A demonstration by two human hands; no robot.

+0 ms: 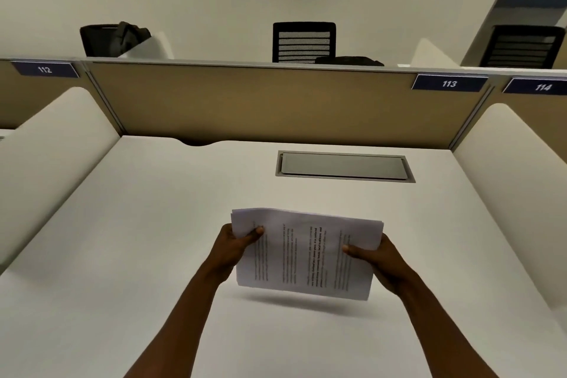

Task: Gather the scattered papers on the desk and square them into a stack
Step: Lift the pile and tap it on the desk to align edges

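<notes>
A bundle of printed white papers (303,255) hangs a little above the white desk (138,239), its shadow on the desktop just below the lower edge. The sheets are held together, and their top edges are slightly uneven. My left hand (234,247) grips the left side, thumb on the front sheet. My right hand (376,258) grips the right side the same way, thumb on the print. The fingers of both hands are hidden behind the sheets.
A grey cable hatch (343,166) is set into the desk beyond the papers. A tan partition (260,101) closes the back, with white side dividers (49,144) left and right. Black chairs (303,41) stand behind the partition.
</notes>
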